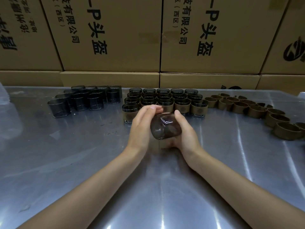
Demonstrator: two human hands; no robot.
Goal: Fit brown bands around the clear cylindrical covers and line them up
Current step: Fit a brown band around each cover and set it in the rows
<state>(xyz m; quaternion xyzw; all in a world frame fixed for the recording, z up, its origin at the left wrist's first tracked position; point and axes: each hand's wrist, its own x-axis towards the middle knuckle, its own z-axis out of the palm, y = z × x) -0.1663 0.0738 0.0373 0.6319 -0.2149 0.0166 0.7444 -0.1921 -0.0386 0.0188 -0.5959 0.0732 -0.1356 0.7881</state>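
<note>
Covers with brown bands already on them (pixel 165 100) stand in a tidy block at the middle back of the metal table (pixel 214 171), several rows deep; I judge about twenty pieces there, though the back rows overlap and I cannot count them exactly. In the front row of this block there is a gap, partly hidden behind the hands, and it seems the next finished piece belongs there.

To the left of the block, a group of bare clear covers (pixel 85 100) waits without bands, standing close together. To the right, loose brown bands (pixel 250 109) lie in a curved string that runs toward the right edge of the table. So, as I judge it, the task is a little past the half: more pieces are finished than are left, and bands enough remain for them.

One cover (pixel 165 128) is in work now, held tilted above the table in front of the block. Its surface looks brown, so a band seems to be around it, but how fully it sits I cannot tell. The left hand (pixel 143 124) curves over its far side and the right hand (pixel 184 134) grips it from the side and below.

The covers all look empty inside. Behind the table stands a wall of closed cardboard boxes (pixel 115 35) with printed characters; what they contain is not visible.
</note>
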